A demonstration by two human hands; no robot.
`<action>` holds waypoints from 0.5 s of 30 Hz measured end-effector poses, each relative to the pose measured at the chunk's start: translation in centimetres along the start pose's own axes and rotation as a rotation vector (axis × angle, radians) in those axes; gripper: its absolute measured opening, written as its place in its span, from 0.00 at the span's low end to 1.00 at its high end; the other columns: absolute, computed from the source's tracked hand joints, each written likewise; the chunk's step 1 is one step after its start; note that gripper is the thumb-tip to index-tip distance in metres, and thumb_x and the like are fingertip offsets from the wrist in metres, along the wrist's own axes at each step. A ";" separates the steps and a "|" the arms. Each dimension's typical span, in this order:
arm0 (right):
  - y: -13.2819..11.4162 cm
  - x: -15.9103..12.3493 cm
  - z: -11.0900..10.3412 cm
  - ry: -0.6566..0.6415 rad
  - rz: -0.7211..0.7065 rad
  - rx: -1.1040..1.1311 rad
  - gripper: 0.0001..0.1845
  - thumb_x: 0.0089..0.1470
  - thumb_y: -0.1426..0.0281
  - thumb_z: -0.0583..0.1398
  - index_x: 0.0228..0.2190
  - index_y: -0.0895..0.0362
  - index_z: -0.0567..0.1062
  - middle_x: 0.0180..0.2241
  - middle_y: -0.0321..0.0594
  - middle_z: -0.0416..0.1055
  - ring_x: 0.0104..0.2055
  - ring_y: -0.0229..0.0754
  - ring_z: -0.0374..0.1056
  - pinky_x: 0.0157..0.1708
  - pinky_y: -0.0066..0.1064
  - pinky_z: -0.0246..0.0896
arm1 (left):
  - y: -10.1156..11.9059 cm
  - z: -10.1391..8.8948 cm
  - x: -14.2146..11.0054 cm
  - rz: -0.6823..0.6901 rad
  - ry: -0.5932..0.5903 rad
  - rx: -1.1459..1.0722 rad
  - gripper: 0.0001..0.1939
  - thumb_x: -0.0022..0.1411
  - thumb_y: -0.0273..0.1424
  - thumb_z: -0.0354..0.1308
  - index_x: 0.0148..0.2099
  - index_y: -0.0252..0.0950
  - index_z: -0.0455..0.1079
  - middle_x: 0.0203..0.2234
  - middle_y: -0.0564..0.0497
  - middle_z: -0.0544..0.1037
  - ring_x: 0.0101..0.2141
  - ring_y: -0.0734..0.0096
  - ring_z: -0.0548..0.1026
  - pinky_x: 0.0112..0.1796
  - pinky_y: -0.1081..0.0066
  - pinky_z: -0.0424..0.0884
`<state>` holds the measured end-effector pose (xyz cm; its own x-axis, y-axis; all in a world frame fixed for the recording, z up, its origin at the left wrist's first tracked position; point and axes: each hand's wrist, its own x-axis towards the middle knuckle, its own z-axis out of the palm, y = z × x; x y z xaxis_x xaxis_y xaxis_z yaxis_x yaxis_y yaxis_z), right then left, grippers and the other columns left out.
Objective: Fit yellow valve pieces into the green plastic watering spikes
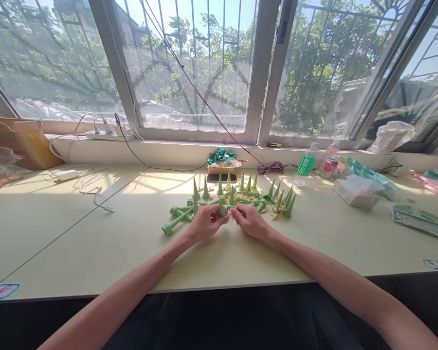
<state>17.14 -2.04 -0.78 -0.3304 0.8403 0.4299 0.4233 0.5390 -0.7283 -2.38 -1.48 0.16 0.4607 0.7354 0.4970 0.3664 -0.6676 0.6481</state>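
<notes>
Over the table (295,257), the left hand (204,223) holds a green cone (222,209) tip up, slightly tilted. The right hand (251,222), fingertips narrowed, appears to pinch a small yellow piece (230,213) beside it. For good alignment, the cone likely needs firm bracing, and the piece a square approach under light pressure.
</notes>
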 end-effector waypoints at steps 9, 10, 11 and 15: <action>0.4 0.0 0.2 -0.078 0.075 0.148 0.25 0.64 0.54 0.50 0.20 0.55 0.60 0.15 0.30 0.55 0.17 0.33 0.54 0.20 0.28 0.51 | 0.1 0.2 0.0 0.061 0.009 0.135 0.08 0.62 0.32 0.59 0.33 0.33 0.74 0.19 0.55 0.66 0.20 0.79 0.59 0.22 0.76 0.59; 0.3 0.0 0.2 -0.077 0.078 0.154 0.25 0.64 0.54 0.50 0.20 0.55 0.61 0.15 0.30 0.56 0.17 0.33 0.54 0.20 0.28 0.51 | 0.1 0.2 0.0 0.052 0.014 0.123 0.09 0.62 0.33 0.59 0.33 0.33 0.74 0.19 0.55 0.66 0.20 0.79 0.59 0.21 0.76 0.59; 0.3 0.0 0.2 -0.071 0.076 0.151 0.24 0.64 0.54 0.50 0.21 0.55 0.61 0.15 0.30 0.57 0.17 0.34 0.55 0.20 0.28 0.51 | 0.0 0.2 0.0 0.034 0.020 0.101 0.09 0.62 0.33 0.59 0.34 0.32 0.74 0.19 0.55 0.66 0.20 0.78 0.60 0.21 0.77 0.59; 0.1 0.0 0.1 -0.033 0.038 0.129 0.19 0.63 0.55 0.53 0.28 0.55 0.66 0.20 0.33 0.64 0.21 0.35 0.60 0.22 0.27 0.55 | 0.3 0.0 0.1 -0.061 0.029 -0.058 0.12 0.62 0.37 0.60 0.36 0.31 0.75 0.21 0.52 0.71 0.22 0.76 0.66 0.23 0.76 0.64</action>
<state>17.13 -1.99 -0.91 -0.3448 0.8564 0.3843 0.3244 0.4929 -0.8073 -2.18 -1.61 0.42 0.4147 0.7782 0.4716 0.3456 -0.6141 0.7096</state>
